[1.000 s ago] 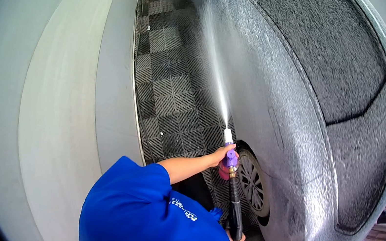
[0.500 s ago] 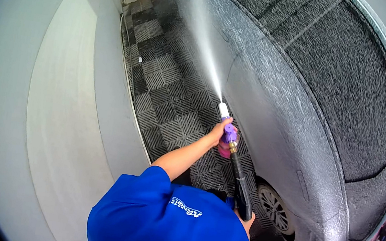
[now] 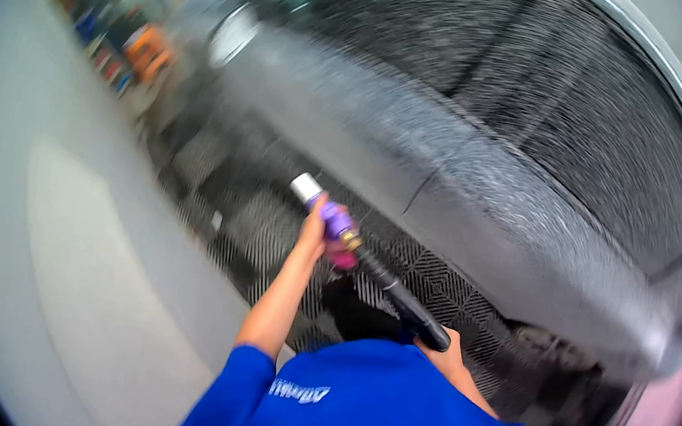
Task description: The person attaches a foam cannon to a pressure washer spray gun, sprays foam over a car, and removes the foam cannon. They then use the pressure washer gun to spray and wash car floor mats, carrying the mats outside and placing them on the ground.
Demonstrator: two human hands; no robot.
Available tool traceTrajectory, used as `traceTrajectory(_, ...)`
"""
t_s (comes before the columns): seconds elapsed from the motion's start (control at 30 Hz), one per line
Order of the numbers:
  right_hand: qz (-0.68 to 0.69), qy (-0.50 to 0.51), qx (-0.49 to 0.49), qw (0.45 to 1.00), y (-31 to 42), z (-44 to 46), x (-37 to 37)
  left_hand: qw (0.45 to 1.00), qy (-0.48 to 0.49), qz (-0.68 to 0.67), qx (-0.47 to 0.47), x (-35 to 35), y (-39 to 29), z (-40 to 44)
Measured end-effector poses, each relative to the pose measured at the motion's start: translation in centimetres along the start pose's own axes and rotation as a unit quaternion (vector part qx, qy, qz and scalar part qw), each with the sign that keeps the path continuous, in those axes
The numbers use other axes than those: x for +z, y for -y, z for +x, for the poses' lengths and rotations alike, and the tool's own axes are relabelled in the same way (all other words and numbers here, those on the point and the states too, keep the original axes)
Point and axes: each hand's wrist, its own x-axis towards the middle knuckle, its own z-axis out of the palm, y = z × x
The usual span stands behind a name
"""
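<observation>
A pressure-washer spray gun [image 3: 399, 298] with a black body lies diagonally in front of me, its white tip pointing up and left along the car. Toward the front it has a purple foam nozzle [image 3: 339, 223] with a pink bottle [image 3: 341, 258] beneath, mostly hidden. My left hand [image 3: 314, 228] is wrapped round the purple part. At the rear end my right hand [image 3: 450, 356] is closed on the gun, its fingers partly hidden. Beside the gun stands a grey car [image 3: 383, 162], its side and windows covered in wet foam streaks. No jet shows at the tip.
A pale wall [image 3: 92, 248] runs along my left. Dark ribbed floor tiles [image 3: 467, 305] lie between wall and car. At the far end are a blurred orange stool [image 3: 150, 54] and several small items. The car's mirror [image 3: 234, 34] juts out ahead.
The white jet from the tip has stopped showing. The gun has swung left and lies flatter across my view, held by both hands. My view has turned, bringing the car's mirror lower.
</observation>
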Motion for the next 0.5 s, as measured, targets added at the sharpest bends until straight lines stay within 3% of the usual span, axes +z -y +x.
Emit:
traceTrajectory(0.03, 0.026, -0.073, 0.005, 0.997, 1.2, 4.1, 2.0, 0.999, 0.007, 0.043, -0.007, 0.3, -4.1, 2.6)
traceTrajectory(0.07, 0.003, -0.033, -0.008, 0.999, 2.0, 8.3, 3.1, 0.998, 0.051, 0.018, -0.035, -1.1, -7.0, 6.5)
traceTrajectory(0.1, -0.021, 0.006, -0.021, 1.0, 2.3, 11.6, 3.2, 0.997, 0.0, 0.077, 0.013, 1.6, -10.1, 6.9)
traceTrajectory(0.13, -0.008, 0.022, -0.07, 0.997, 1.9, 12.7, 2.8, 0.986, 0.009, 0.151, 0.068, -0.7, -10.3, 8.5)
traceTrajectory(0.17, -0.037, 0.007, -0.125, 0.991, 2.3, 13.5, 3.3, 0.986, 0.004, 0.163, 0.031, -1.0, -12.9, 7.1)
traceTrajectory(0.2, -0.036, -0.012, -0.189, 0.981, 3.2, 16.3, 1.4, 0.971, 0.033, 0.221, 0.09, 1.0, -14.2, 9.1)
traceTrajectory(0.23, -0.051, -0.012, -0.154, 0.987, 5.2, 18.4, 0.8, 0.951, 0.044, 0.268, 0.145, 0.9, -16.3, 9.9)
traceTrajectory(0.33, -0.042, -0.088, -0.155, 0.983, 10.4, 23.8, 7.4, 0.935, 0.011, 0.329, 0.132, 2.1, -25.8, 12.2)
traceTrajectory(0.43, -0.039, -0.137, -0.141, 0.98, 13.5, 25.2, 12.6, 0.946, 0.051, 0.305, 0.093, 2.9, -30.8, 13.7)
traceTrajectory(0.5, -0.015, -0.196, -0.114, 0.974, 15.4, 25.3, 16.2, 0.937, 0.137, 0.319, 0.046, 2.7, -33.4, 16.4)
